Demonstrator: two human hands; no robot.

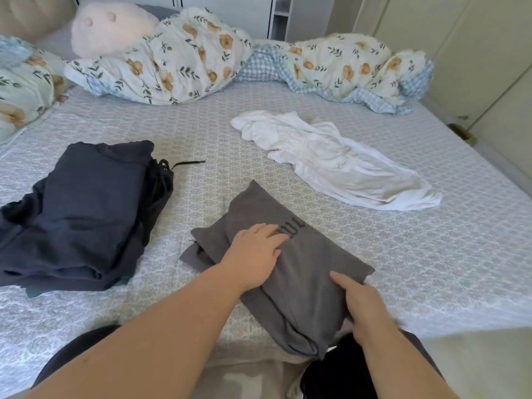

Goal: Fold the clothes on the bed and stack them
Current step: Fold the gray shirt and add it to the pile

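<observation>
My left hand [256, 254] lies flat on the grey garment [290, 269], fingers straight and spread, pressing its upper middle just beside the dark lettering. My right hand [365, 306] is at the garment's near right corner: its grip is clamped on the edge, with the thumb stretched along the top of the cloth and the other fingers tucked under the fold where I cannot see them.

Going left to right across the bed [431, 254]: at the far left a floral pillow [23, 96] sits at the edge. In front of it, on the left side of the patterned cover, is the dark pile [80, 214], a navy piece folded on top of black clothing, with a black drawstring [184, 164] trailing out to its right. The grey garment lies folded in the near middle, well apart from the pile, angled with its far corner pointing away from me and its near end hanging over the bed's front edge. Behind and to the right of it, a white garment [331, 159] lies crumpled and unfolded, not touching the grey one. Along the back, a floral duvet [178, 59] is bunched up, with a pink plush [109, 27] resting on its left end.
</observation>
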